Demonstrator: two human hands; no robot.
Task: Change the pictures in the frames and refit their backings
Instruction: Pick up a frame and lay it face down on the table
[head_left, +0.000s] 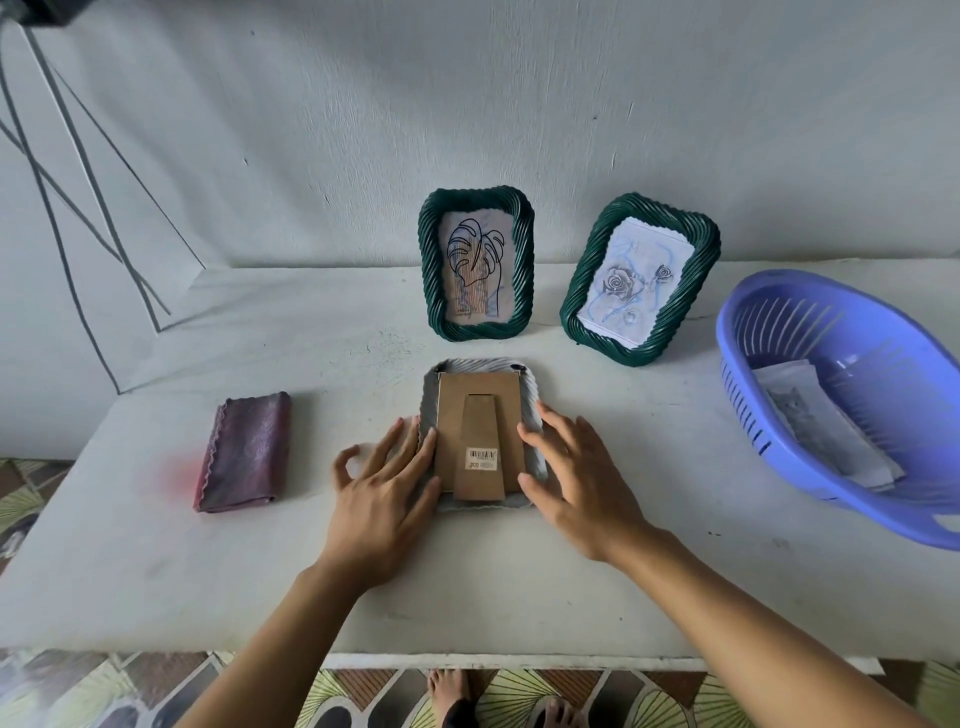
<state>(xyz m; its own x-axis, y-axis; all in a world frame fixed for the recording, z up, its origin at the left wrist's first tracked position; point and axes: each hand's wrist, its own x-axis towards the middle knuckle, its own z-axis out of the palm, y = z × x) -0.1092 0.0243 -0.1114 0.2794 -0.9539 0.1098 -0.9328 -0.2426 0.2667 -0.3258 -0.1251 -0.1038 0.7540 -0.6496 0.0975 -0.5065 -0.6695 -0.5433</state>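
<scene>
Matt cardboard backing (480, 415), plastic basket (748, 415)

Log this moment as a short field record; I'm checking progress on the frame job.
Work piece: white frame lying face down mid-table, cardboard backing upward, stand folded flat
Hands: left hand touches its left edge with straight fingers; right hand rests spread on its right edge
Standing at back: leaf-drawing frame and rose-drawing frame, both green
Right side: blue basket holding paper pictures
Left side: folded purple cloth
</scene>
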